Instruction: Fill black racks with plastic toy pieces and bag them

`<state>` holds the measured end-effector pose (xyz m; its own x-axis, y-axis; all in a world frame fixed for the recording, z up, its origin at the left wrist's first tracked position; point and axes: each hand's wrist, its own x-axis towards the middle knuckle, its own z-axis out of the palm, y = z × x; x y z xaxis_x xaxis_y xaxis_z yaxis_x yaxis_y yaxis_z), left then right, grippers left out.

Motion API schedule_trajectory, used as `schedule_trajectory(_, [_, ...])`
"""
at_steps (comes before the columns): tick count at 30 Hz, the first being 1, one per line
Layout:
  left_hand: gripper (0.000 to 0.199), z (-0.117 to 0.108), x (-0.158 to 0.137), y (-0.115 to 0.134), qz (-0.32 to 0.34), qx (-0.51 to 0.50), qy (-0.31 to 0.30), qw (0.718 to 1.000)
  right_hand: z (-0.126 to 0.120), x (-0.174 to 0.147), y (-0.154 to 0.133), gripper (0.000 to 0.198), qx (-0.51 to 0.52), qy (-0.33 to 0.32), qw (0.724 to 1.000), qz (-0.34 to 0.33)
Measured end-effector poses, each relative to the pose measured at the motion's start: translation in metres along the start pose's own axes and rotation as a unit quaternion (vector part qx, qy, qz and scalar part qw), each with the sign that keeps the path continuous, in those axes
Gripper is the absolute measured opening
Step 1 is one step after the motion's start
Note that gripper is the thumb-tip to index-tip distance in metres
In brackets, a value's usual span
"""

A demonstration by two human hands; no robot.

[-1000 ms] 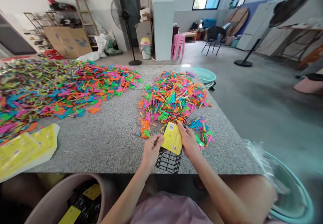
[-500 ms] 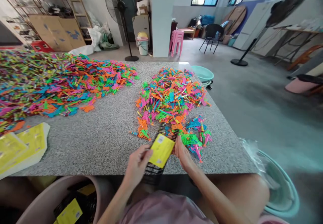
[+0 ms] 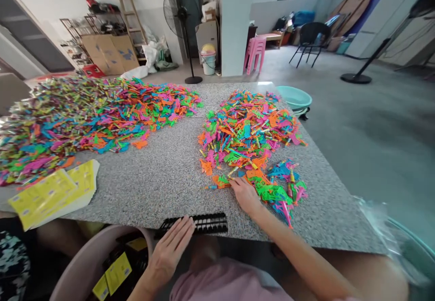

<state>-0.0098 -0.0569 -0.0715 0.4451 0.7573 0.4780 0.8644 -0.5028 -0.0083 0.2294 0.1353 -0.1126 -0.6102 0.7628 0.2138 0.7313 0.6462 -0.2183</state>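
Observation:
A black slotted plastic rack [image 3: 210,222] lies along the table's near edge, its row of slots facing up. My left hand [image 3: 173,244] rests across its left part with the fingers straight and side by side; the thumb is hidden. Farther right, my right hand [image 3: 246,197] reaches down to a small heap of coloured plastic toy pieces [image 3: 272,190]. Its fingers are bent together at loose pieces beside an orange-and-green one [image 3: 220,181]. What lies between the fingertips is hidden. Behind it spreads a larger pile of the same bright pieces [image 3: 248,129].
Yellow printed card sheets [image 3: 57,192] lie at the table's left. Another long pile of coloured pieces [image 3: 102,115] covers the back left. Below the edge stands a pink tub [image 3: 81,265] holding black racks with yellow cards [image 3: 118,271]. A person's patterned clothing [image 3: 13,265] shows at far left.
The rack with its yellow card facing up was between both hands; now it lies slots up at the edge under my left hand. My right hand has moved to the loose pieces.

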Motion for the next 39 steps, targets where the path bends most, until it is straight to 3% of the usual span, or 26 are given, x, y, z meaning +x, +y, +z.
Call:
schedule_trajectory(3, [0.048, 0.022, -0.004, 0.005, 0.034, -0.024, -0.025, 0.999, -0.003, -0.027, 0.034, 0.05, 0.037, 0.026, 0.999, -0.003])
schedule_trajectory(7, [0.044, 0.057, 0.007, 0.013, -0.004, -0.059, -0.018, 0.998, -0.012, -0.055, 0.056, 0.055, 0.059, 0.043, 0.997, 0.018])
schedule_trajectory(10, [0.047, 0.078, 0.017, 0.032, -0.05, -0.072, -0.014, 0.996, -0.021, -0.055, 0.038, 0.044, 0.072, 0.053, 0.994, 0.068])
schedule_trajectory(13, [0.053, 0.09, 0.023, 0.054, -0.072, -0.058, -0.002, 0.996, -0.023, -0.027, -0.011, 0.026, 0.056, -0.01, 0.988, 0.145])
schedule_trajectory(16, [0.059, 0.09, 0.023, 0.066, -0.064, -0.041, -0.001, 0.997, -0.018, 0.012, -0.058, 0.036, 0.052, -0.066, 0.981, 0.176])
schedule_trajectory(19, [0.059, 0.08, 0.015, 0.061, -0.034, -0.027, -0.037, 0.998, -0.017, 0.031, -0.076, 0.034, 0.038, -0.092, 0.975, 0.197])
schedule_trajectory(23, [0.054, 0.063, -0.003, 0.046, 0.022, -0.015, -0.093, 0.995, -0.022, 0.016, -0.055, 0.029, 0.056, -0.103, 0.96, 0.254])
schedule_trajectory(27, [0.058, 0.067, -0.005, 0.047, 0.036, -0.009, -0.113, 0.993, -0.024, -0.018, -0.018, 0.022, 0.189, -0.018, 0.927, 0.325])
schedule_trajectory(29, [0.066, 0.077, 0.005, 0.058, 0.022, -0.008, -0.111, 0.993, -0.027, -0.032, -0.007, 0.02, 0.296, 0.019, 0.898, 0.325])
schedule_trajectory(33, [0.075, 0.099, 0.034, 0.085, -0.034, -0.025, -0.099, 0.994, -0.035, -0.045, -0.012, 0.024, 0.478, 0.004, 0.837, 0.264])
schedule_trajectory(39, [0.074, 0.122, 0.054, 0.109, -0.093, -0.094, -0.12, 0.984, -0.027, -0.032, -0.06, 0.017, 0.535, -0.011, 0.817, 0.213])
